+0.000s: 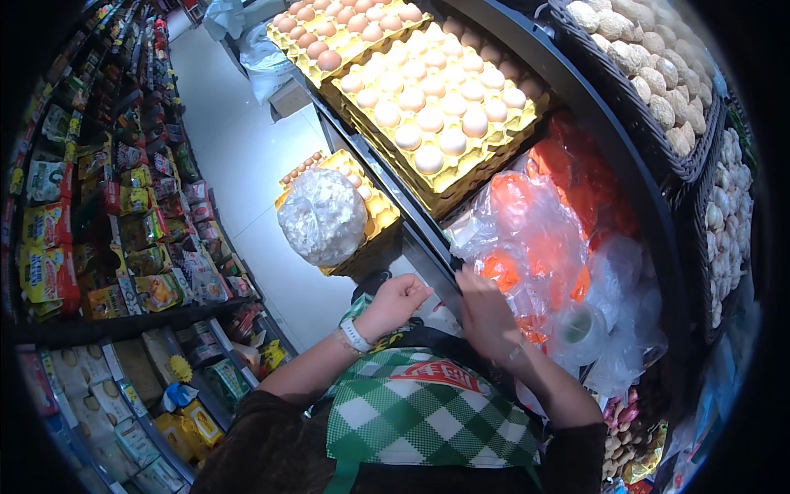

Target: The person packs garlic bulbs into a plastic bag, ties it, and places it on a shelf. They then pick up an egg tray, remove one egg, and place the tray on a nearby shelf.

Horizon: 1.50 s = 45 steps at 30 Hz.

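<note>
My left hand (395, 307), with a white watch on the wrist, is held before the apron with its fingers curled; whether it pinches something small cannot be told. My right hand (486, 315) is at the dark edge of the display shelf, fingers extended, beside clear plastic bags (537, 222) with orange contents. Beyond the hands, a clear bag of pale, crumpled pieces (322, 216) rests on yellow egg trays (384, 216) low down by the shelf. Stacked yellow trays of pale eggs (432, 111) stand on the display, with browner eggs (329, 60) in trays farther back.
Shelves of packaged goods (148, 228) line the left side, along a tiled aisle floor (247, 160). At right are a wicker basket of round, rough, pale produce (660, 80) and a basket of garlic bulbs (725, 216). A roll of clear plastic bags (577, 327) lies near my right forearm.
</note>
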Available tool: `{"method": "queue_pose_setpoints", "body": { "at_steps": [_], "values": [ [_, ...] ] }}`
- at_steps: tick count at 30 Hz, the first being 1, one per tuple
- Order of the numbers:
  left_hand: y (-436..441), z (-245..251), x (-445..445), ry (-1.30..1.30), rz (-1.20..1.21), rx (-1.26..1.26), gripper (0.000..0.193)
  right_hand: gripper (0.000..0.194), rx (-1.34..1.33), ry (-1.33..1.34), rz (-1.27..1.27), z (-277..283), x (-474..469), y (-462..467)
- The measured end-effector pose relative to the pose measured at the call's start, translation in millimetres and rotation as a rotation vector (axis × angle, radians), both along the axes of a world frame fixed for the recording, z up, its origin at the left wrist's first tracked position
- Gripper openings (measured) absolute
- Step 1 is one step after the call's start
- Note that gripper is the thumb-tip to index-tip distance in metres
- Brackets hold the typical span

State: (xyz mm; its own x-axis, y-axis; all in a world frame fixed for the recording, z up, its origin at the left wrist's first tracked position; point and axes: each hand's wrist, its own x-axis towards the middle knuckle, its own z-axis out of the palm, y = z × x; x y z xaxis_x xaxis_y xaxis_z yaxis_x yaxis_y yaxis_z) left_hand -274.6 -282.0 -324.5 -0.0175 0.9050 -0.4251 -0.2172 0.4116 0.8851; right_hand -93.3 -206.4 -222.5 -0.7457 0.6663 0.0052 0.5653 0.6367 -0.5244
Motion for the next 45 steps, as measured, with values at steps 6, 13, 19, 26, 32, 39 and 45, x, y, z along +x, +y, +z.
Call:
{"method": "queue_pose_setpoints", "body": {
  "at_steps": [6, 13, 19, 26, 32, 39, 45],
  "values": [
    [-9.0, -1.6, -10.3, -0.068, 0.017, -0.038, 0.017, 0.031, 0.272, -0.042, -0.346, -37.0, -8.8, 65.0],
    [-29.0, -16.5, -55.6, -0.133, 0.056, -0.247, 0.022, 0.021, -0.033, -0.144, -0.132, -61.8, -13.3, 89.7],
    [-25.3, -38.6, -71.8, -0.105, 0.066, -0.259, 0.022, 0.032, -0.278, -1.082, 0.224, -148.0, -63.6, 170.5],
    [-29.6, -56.9, -89.3, -0.126, 0.125, -0.256, 0.018, 0.030, -0.314, -1.191, 0.319, -205.9, -65.7, 183.4],
    [-20.6, -47.1, -101.6, -0.113, 0.152, -0.330, 0.018, 0.028, -0.308, -1.168, 0.328, -220.3, -66.1, 178.5],
    [-11.0, -49.8, -109.1, -0.118, 0.147, -0.290, 0.017, 0.026, -0.232, -1.077, 0.310, -157.6, -78.9, 174.4],
    [4.3, -34.1, -102.2, -0.159, 0.056, -0.313, 0.016, 0.024, -0.131, -0.662, 0.068, -20.6, -62.8, 124.3]
  ]
}}
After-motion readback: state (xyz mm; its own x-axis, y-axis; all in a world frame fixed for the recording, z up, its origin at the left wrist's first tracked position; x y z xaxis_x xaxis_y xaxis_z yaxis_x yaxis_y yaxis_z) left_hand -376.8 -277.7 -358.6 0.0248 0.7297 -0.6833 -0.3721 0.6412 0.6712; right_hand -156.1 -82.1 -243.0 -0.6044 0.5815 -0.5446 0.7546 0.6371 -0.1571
